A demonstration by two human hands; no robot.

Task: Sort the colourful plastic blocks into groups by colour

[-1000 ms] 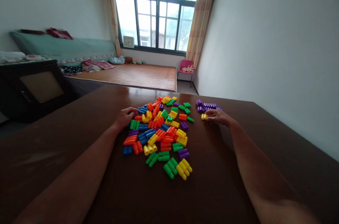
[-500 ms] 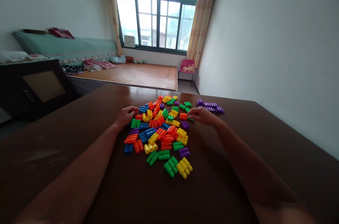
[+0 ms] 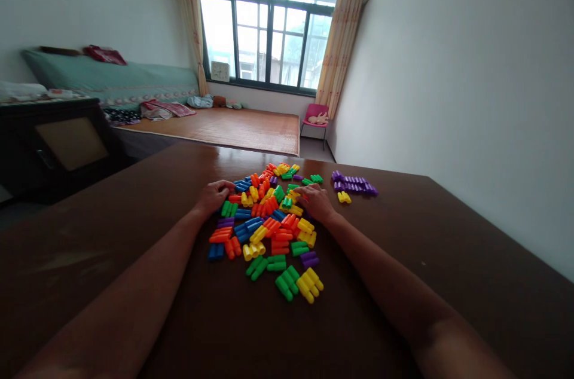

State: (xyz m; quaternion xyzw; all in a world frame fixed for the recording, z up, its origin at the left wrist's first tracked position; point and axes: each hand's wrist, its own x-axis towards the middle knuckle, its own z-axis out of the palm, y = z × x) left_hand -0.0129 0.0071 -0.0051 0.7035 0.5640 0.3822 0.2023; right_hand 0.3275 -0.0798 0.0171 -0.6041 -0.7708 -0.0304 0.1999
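A loose pile of plastic building blocks (image 3: 264,207) in orange, yellow, green, blue and purple lies on the brown table (image 3: 359,295). At the pile's left edge rests my left hand (image 3: 214,196), its fingers bent together beside the blue blocks (image 3: 243,185). Whatever is between those fingers is hidden. Over the right side of the pile, my right hand (image 3: 317,201) stretches its fingers apart onto the yellow and green blocks, with no block visibly lifted. Farther right lies a joined row of purple blocks (image 3: 355,183), and a single yellow block (image 3: 344,197) lies just in front of it.
Near the front of the pile lie a green block (image 3: 287,283) and a yellow block (image 3: 310,285). Beyond the table are a bed (image 3: 233,125), a pink chair (image 3: 315,116) and a window. A dark cabinet (image 3: 54,140) stands at the left.
My right hand has moved left from near the purple row onto the pile. A yellow block now shows where that hand was. My left hand has stayed in place.
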